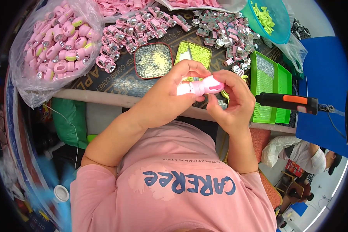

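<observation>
A small pink torch with a lit front end is held between both my hands over the near table edge. My left hand wraps its lit end from the left. My right hand grips its rear end from the right. Behind the hands lie a red tray of small silvery parts and a yellow-green tray of small green pieces.
A clear bag of pink torches sits at the left. Loose pink and silvery parts cover the far table. Green baskets, a teal bowl and a black-and-orange power screwdriver are at the right. Another person sits lower right.
</observation>
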### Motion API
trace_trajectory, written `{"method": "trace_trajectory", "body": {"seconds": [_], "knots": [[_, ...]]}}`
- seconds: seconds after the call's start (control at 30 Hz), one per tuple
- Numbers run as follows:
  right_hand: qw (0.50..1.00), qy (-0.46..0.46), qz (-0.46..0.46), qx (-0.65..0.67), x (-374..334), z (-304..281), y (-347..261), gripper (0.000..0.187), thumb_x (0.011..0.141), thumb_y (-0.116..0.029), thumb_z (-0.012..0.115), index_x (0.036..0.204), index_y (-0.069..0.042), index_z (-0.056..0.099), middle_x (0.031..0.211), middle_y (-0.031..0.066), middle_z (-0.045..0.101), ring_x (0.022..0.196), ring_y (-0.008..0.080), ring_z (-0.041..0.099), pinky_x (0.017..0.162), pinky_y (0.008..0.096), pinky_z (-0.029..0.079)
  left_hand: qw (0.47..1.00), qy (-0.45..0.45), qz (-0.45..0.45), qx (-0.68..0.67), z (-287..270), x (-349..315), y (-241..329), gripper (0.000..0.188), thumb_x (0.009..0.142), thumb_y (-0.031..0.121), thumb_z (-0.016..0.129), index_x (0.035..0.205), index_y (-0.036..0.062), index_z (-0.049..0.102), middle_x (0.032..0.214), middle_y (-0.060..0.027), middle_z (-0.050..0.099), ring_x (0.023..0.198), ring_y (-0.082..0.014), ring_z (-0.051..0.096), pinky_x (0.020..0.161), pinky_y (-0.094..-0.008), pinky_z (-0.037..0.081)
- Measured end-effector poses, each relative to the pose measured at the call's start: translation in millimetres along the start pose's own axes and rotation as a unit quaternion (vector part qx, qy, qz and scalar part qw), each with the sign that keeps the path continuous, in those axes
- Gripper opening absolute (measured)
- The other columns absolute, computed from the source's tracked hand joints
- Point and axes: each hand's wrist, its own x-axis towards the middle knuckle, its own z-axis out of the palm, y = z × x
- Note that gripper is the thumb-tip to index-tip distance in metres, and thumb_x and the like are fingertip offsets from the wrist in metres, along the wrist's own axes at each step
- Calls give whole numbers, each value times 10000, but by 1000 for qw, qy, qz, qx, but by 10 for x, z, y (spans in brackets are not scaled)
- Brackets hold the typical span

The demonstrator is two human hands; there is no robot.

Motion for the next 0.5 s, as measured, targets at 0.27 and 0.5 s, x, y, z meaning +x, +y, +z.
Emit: {"method": "trace_trajectory", "body": {"seconds": [0.27, 0.5], "knots": [[1000, -9, -9, 3, 20, 168, -35, 397, 678, 7, 782, 1067, 3, 706, 1035, 164, 733, 923, 281, 726, 833, 353, 580, 998, 9, -6, -65, -101, -135, 21, 546, 923, -55, 537, 1447, 27, 403, 1453, -159, 523, 1311, -243, 568, 1073, -398, 484], [998, -40, -38, 8, 102, 309, -51, 456, 692, 6, 810, 1137, -2, 710, 1121, 183, 725, 1003, 303, 717, 862, 363, 579, 999, 33, 2, -38, -293, -203, 90, 491, 969, -19, 597, 1426, 26, 421, 1443, -155, 536, 1320, -239, 575, 1045, -385, 515]]}}
